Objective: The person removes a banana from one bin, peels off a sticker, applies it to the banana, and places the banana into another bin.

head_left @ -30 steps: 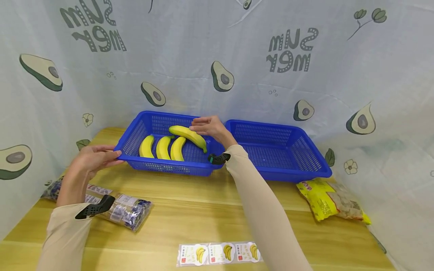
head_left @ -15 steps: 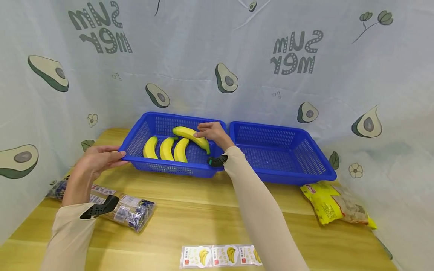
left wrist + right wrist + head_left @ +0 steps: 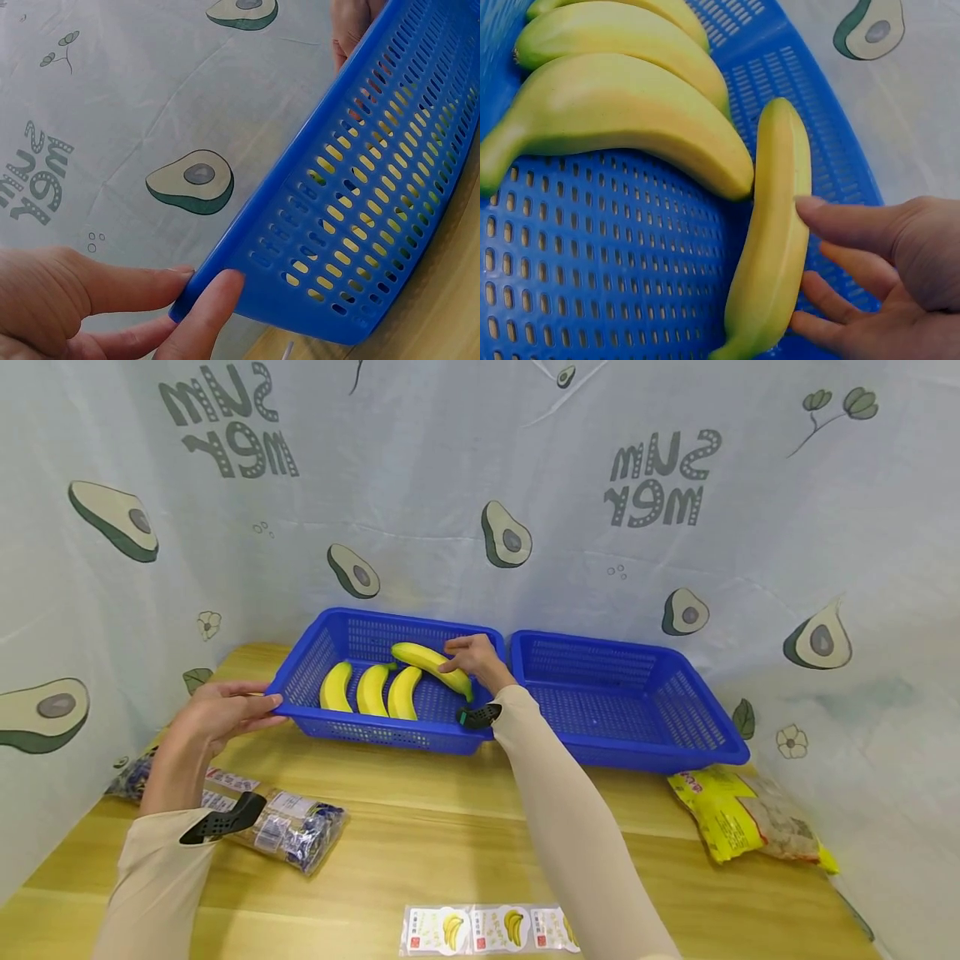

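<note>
At the left basket's (image 3: 390, 735) front left corner, my left hand (image 3: 228, 710) pinches the rim; the left wrist view shows thumb and fingers (image 3: 214, 307) on either side of it. Inside lie three yellow bananas side by side, one of them the leftmost banana (image 3: 336, 687). A fourth banana (image 3: 427, 660) lies at a slant to their right. Over the basket's right part, my right hand (image 3: 480, 662) touches this fourth banana. In the right wrist view, the thumb tip meets the banana's (image 3: 769, 240) side, with the other fingers loosely bent along the same edge.
A second blue basket (image 3: 622, 756) stands against the first on the right. A clear bag (image 3: 292, 827) lies front left, a yellow bag (image 3: 723, 818) front right. A strip of banana stickers (image 3: 491, 931) lies at the near edge. A printed curtain (image 3: 420, 468) hangs behind.
My right hand has come down onto the slanted banana, which has shifted slightly right in the basket. My left hand has stayed at the rim. The whole view has shifted a little.
</note>
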Available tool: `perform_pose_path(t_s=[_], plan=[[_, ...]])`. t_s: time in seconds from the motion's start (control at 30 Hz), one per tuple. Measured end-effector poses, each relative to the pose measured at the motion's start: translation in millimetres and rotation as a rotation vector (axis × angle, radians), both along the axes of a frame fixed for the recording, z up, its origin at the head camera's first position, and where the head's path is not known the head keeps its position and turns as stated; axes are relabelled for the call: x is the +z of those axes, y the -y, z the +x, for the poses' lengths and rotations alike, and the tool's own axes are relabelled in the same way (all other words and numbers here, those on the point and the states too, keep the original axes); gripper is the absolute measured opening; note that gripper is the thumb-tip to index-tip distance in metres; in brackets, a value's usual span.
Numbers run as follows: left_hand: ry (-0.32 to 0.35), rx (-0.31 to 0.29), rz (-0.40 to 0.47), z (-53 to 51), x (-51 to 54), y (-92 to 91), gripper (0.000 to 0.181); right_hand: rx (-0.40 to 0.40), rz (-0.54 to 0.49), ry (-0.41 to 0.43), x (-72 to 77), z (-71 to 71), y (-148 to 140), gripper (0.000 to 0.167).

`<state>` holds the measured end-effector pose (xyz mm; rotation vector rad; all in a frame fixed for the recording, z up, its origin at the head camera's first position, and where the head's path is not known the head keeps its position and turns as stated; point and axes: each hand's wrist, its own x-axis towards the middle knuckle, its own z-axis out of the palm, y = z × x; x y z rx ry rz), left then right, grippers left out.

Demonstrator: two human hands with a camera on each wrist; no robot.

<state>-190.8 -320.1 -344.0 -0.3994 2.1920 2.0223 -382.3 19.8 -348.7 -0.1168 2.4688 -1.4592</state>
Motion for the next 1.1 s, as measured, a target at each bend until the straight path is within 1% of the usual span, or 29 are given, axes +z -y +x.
perform_pose_path(t_s=[0.13,0.23,0.4,0.57,0.7,0.8,0.9,1.0,1.1], plan=[[-0.004,-0.004,0.010,1.0,0.3,0.8,0.066,-0.006,0.089,0.006,-1.7,-1.7,3.4,0.058],[-0.005,-0.010,0.009,0.4,0.1,-0.3,0.065,0.020,0.135,0.015,-0.7,-0.1,1.7,0.054],[-0.006,-0.016,-0.010,0.3,1.2,-0.3,0.067,0.127,0.104,0.061,1.9,5.3,-2.2,0.051],[-0.006,-0.020,-0.024,-0.1,0.7,0.8,0.067,0.236,0.117,0.112,3.1,7.1,-3.6,0.063],[-0.005,-0.022,-0.030,-1.0,0.4,1.0,0.067,0.252,0.135,0.122,1.8,6.0,-3.6,0.068],[-0.006,-0.026,-0.027,-1.4,0.6,0.5,0.068,0.236,0.176,0.084,0.9,5.5,-3.6,0.067],[-0.001,-0.028,-0.029,-0.8,0.5,0.6,0.068,0.238,0.207,0.057,0.0,5.1,-3.2,0.066],[0.004,-0.032,-0.031,0.4,0.2,1.3,0.069,0.265,0.196,0.082,-0.6,3.9,-2.4,0.069],[0.000,-0.039,-0.032,1.5,-0.1,1.9,0.068,0.320,0.158,0.155,-0.5,3.1,-1.5,0.071]])
